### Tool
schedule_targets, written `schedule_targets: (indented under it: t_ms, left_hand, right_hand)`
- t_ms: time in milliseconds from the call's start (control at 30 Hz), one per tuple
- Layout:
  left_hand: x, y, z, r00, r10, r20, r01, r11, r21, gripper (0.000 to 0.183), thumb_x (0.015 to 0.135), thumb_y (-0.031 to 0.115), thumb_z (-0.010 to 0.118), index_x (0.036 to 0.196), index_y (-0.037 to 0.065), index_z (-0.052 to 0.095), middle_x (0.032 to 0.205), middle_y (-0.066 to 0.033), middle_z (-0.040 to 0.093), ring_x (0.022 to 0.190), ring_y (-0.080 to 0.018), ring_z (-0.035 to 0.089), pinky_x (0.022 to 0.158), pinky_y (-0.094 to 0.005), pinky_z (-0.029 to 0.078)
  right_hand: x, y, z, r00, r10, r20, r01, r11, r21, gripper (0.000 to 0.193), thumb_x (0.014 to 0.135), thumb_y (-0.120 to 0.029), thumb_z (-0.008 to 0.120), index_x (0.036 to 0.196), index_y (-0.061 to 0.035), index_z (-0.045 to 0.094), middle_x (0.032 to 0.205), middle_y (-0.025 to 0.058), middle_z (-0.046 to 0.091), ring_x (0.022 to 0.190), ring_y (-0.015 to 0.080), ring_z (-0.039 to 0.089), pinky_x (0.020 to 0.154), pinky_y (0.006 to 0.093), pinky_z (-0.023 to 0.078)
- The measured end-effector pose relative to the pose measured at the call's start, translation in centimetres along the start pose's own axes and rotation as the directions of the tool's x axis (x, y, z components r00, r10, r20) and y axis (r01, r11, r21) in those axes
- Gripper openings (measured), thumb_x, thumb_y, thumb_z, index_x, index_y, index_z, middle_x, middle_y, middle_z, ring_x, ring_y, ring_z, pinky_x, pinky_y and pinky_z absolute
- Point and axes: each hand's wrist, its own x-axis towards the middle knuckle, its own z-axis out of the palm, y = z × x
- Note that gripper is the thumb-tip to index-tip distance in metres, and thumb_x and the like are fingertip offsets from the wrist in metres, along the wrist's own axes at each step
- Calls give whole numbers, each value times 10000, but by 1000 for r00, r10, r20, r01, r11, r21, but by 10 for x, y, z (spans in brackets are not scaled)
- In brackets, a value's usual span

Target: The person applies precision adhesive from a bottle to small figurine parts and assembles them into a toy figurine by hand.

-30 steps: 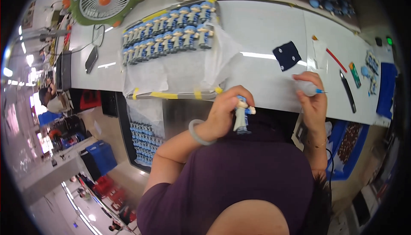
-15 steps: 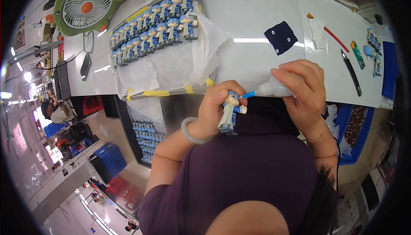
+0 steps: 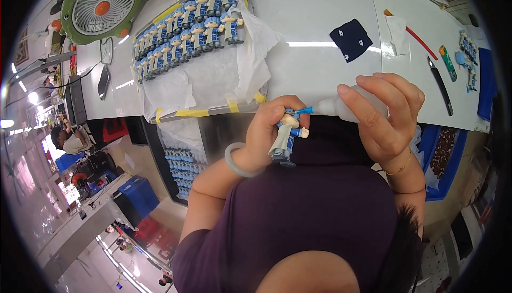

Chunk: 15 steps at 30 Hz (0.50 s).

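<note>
A small blue-haired figurine [image 3: 286, 135] in a pale cape and blue clothes is gripped by its head in my left hand [image 3: 264, 127], fingers closed. My right hand [image 3: 386, 114] holds a translucent white squeeze bottle [image 3: 337, 107] with a blue needle tip [image 3: 304, 110]. That tip lies at the figurine's hair; whether it touches, I cannot tell. Rows of matching figurines [image 3: 198, 33] lie on a paper-lined tray [image 3: 184, 113] edged with yellow tape, to the left beyond my hands.
A green fan [image 3: 102, 9] stands far left, near a phone [image 3: 104, 82]. Rightward lie a dark cloth [image 3: 351, 40], a red rod [image 3: 421, 43], a black-handled knife [image 3: 440, 87], a green tube [image 3: 448, 63] and loose figure parts [image 3: 468, 53]. Below the table sits a blue bin [image 3: 440, 186].
The bottle has swung to nearly level and its tip has shifted up toward the figurine's hair. My right hand has moved slightly right, its fingers spread more. The figurine is turned a little.
</note>
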Motion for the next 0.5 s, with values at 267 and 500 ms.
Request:
schedule_targets:
  t_ms: [267, 500]
  left_hand:
    - [1, -1, -1, 998, -29, -47, 29, 1000, -7, 456, 823, 394, 326, 768, -17, 515, 689, -70, 531, 621, -102, 460, 583, -210, 358]
    - [1, 1, 1, 999, -32, -39, 33, 999, 5, 456, 820, 393, 323, 777, -19, 513, 697, -74, 531, 634, -107, 460, 595, -218, 360]
  right_hand:
    - [1, -7, -8, 995, 19, 102, -17, 1000, -21, 371, 635, -29, 575, 976, -162, 637, 976, 1, 539, 909, 170, 488, 773, 278, 335]
    - [5, -7, -5, 1000, -26, -1, 26, 994, -108, 249, 626, -155, 590, 865, -180, 658, 872, -45, 563, 807, 121, 503, 691, 252, 284]
